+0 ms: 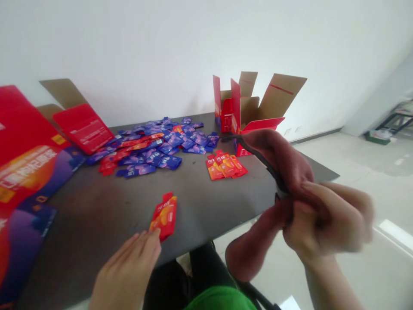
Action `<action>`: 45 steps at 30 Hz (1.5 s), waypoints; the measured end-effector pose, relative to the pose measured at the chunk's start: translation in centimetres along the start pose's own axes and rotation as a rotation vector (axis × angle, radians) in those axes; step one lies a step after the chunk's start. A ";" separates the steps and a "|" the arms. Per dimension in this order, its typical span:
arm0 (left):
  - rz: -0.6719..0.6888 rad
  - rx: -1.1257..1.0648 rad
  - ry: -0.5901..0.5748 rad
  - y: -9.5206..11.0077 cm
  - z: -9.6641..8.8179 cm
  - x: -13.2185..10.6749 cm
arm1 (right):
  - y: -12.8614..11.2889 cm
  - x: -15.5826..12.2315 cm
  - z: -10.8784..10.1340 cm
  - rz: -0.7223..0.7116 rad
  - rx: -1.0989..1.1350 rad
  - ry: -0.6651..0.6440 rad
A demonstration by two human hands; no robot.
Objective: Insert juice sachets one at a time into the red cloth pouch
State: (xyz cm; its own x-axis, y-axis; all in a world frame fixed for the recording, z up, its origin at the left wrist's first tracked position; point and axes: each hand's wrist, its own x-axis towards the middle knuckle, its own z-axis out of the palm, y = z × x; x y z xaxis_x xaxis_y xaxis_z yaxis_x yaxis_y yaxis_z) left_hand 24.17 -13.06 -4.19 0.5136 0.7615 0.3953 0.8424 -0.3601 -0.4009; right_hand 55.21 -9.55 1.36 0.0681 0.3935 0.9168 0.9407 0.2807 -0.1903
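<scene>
While left hand on sachet (grip unclear), right hand tight on brown item beyond table edge

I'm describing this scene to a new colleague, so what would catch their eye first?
Probably the reddish-brown item gripped in the right hand at the right foreground, though I can't tell what it is. Next, the heap of mostly purple sachets toward the back of the table, and the large red printed carton at the left edge.

Pkt pile on tbl, ctn L, ctns R, pkt in frt
</scene>
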 end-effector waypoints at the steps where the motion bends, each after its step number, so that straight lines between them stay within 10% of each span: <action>1: 0.008 -0.004 0.008 0.8 0.2 -0.4 | -1.3 0.9 0.4 -0.065 0.057 0.012; 8: 0.006 -0.078 0.073 2.2 0.2 0.5 | -10.5 2.5 6.4 -0.426 0.435 -0.850; 12: 0.014 -0.115 0.101 1.8 0.2 1.1 | -13.0 -0.9 10.4 -0.605 0.439 -1.096; 19: -0.029 -0.112 0.145 2.0 1.6 0.7 | -13.6 -2.6 13.9 -0.783 0.430 -1.144; 26: -0.005 -0.169 0.067 1.8 1.6 1.5 | -13.1 -0.6 19.6 -0.544 0.227 -1.159; 36: -0.005 -0.151 0.017 2.5 1.8 2.3 | -11.9 -0.3 12.5 -0.580 0.414 -1.154; 45: 0.032 -0.158 0.154 2.0 2.4 2.3 | -11.8 -2.2 16.3 -0.746 0.432 -1.119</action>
State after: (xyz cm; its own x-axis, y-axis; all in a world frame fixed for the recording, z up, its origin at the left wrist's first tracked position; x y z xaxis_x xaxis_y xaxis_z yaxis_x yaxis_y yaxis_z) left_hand 26.66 -10.74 -6.11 0.5490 0.6612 0.5113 0.8341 -0.4719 -0.2854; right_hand 38.54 0.48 -4.17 -0.8814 0.4548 0.1278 0.4494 0.8906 -0.0697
